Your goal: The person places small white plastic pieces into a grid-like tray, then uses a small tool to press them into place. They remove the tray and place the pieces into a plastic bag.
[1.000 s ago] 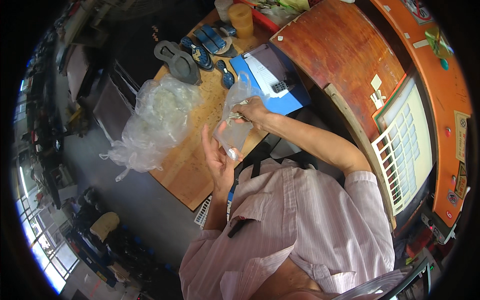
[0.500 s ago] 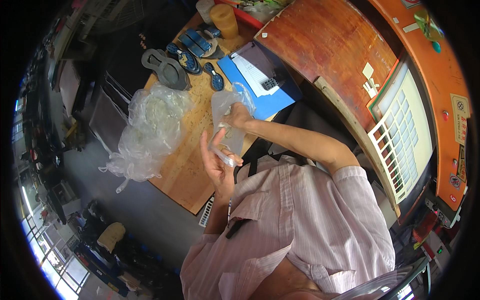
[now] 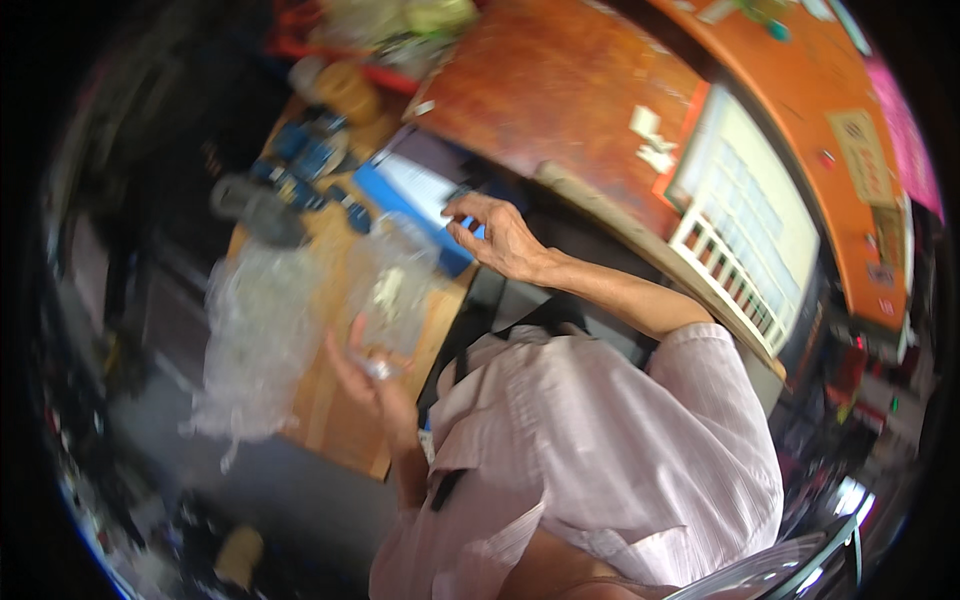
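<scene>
A small clear plastic bag lies over the wooden table, with some whitish pieces inside, too blurred to name. My left hand is at its near end, a gathered bit of the plastic caught in the bent fingers while other fingers stretch out. To the right of the bag, my right hand hangs in the air near the blue folder. Its fingers are loosely bent and apart, and I see nothing in them. A larger, bulky clear plastic bag rests left of my left hand.
Blue and dark sole-shaped pieces and a grey sole-shaped form sit on the table's far part. A yellow-brown roll stands behind them. An orange-brown wooden panel and a white grid border the right side.
My right hand has come out of the small bag and moved away to the right. My left hand still holds the bag. The whole view has shifted and blurred.
</scene>
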`<state>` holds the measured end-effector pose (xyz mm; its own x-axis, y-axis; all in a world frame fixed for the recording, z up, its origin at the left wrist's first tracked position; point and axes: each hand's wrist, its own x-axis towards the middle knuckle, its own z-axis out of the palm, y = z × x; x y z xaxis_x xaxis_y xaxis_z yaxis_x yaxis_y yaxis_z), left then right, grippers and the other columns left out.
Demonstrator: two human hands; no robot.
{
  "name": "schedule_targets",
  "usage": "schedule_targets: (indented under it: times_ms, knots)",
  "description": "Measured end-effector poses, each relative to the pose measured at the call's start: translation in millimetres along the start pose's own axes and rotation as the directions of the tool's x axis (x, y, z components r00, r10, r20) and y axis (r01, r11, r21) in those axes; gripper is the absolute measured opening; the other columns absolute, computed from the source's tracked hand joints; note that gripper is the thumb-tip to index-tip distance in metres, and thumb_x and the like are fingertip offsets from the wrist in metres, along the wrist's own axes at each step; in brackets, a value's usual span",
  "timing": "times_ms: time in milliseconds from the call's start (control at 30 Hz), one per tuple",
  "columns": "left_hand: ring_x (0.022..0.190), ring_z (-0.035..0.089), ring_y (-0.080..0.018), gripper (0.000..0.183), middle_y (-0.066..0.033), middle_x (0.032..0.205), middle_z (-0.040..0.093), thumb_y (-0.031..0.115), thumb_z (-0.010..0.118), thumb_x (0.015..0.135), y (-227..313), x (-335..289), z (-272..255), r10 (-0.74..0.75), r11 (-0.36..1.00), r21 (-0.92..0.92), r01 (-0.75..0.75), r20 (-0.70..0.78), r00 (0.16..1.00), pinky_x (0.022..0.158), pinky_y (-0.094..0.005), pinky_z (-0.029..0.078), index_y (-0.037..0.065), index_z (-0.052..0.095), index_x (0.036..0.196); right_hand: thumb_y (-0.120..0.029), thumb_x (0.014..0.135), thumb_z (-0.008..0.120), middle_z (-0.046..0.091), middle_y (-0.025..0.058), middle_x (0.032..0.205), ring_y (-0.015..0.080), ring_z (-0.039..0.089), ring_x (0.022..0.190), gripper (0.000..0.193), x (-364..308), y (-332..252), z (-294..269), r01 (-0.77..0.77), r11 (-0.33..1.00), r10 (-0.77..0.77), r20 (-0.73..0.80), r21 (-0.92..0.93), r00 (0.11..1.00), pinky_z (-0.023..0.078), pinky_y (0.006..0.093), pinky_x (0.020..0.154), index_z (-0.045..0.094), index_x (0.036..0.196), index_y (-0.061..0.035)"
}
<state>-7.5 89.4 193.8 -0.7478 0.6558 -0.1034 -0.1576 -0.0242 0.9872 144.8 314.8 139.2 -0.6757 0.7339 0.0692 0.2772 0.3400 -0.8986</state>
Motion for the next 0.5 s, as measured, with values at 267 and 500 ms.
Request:
schedule_targets:
  times_ms: [267, 500]
  knots:
    - [0.069, 0.052, -0.0120, 0.070, -0.0255, 0.146, 0.052, 0.026, 0.056, 0.105, 8.9, 10.7, 9.4, 0.056, 0.997, 0.042, -0.060, 0.109, 0.993, 0.064, -0.0256, 0.050, 0.001, 0.023, 0.161, -0.052, 0.074, 0.084, 0.038, 0.0192, 0.159, 0.0445, 0.042, 0.141, 0.090, -17.0, 73.7, -250.4, -0.205, 0.498, 0.188, -0.126, -0.843, 0.974, 0.042, 0.0535, 0.115, 0.053, 0.149, -0.0132]
    - [0.068, 0.054, -0.0136, 0.068, -0.0284, 0.147, 0.051, 0.023, 0.053, 0.104, 12.5, 15.2, 21.1, 0.032, 0.994, 0.103, -0.047, 0.146, 0.989, 0.064, -0.0265, 0.050, 0.002, 0.024, 0.161, -0.048, 0.064, 0.092, 0.034, 0.0164, 0.163, 0.0393, 0.036, 0.146, 0.105, -10.1, 104.4, -311.9, 0.203, 0.506, 0.191, 0.339, -0.838, 0.921, 0.041, 0.0522, 0.119, 0.045, 0.152, -0.0142]
